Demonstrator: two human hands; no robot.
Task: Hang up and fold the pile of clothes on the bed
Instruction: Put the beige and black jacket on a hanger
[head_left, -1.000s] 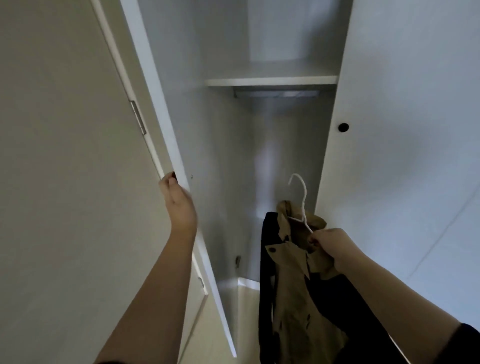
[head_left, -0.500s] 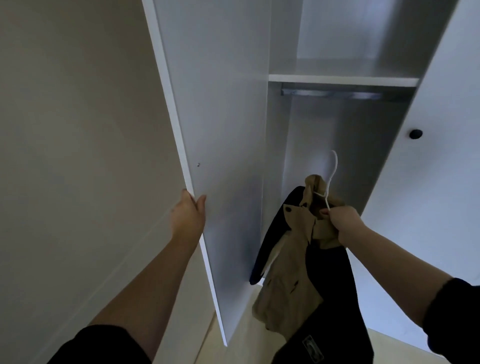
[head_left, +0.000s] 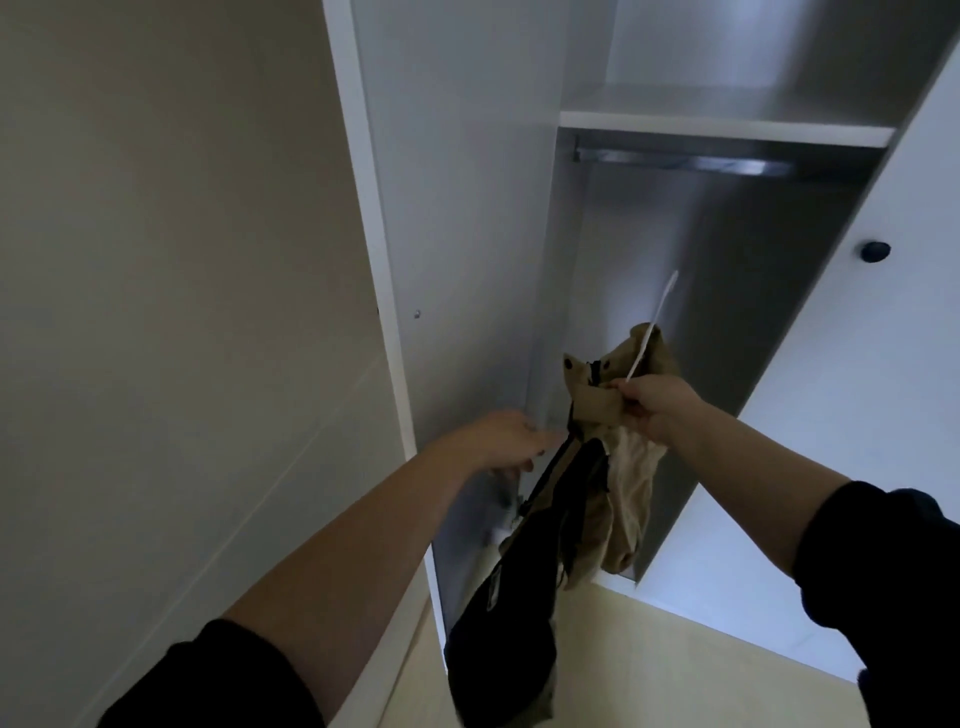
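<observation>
One garment is in hand: a tan-and-black jacket (head_left: 626, 499) on a white hanger (head_left: 655, 322), dangling just below the middle of the view in front of the open wardrobe. At 3 o'clock of the collar, the right hand (head_left: 657, 408) has its fingers curled round the hanger's neck, and the hook points up toward 1 o'clock. At 9 o'clock of the jacket, the left hand (head_left: 498, 441) holds nothing. Its fingers are loosely spread, tips just beside the black edge; whether they touch it I cannot tell. The metal rail (head_left: 680, 161) runs under the shelf (head_left: 727, 130) at 12 to 1 o'clock, well above the hook. This looks like the hanging-up step. Next, the hook probably needs raising and dropping over the rail, with the left hand steadying the cloth.
</observation>
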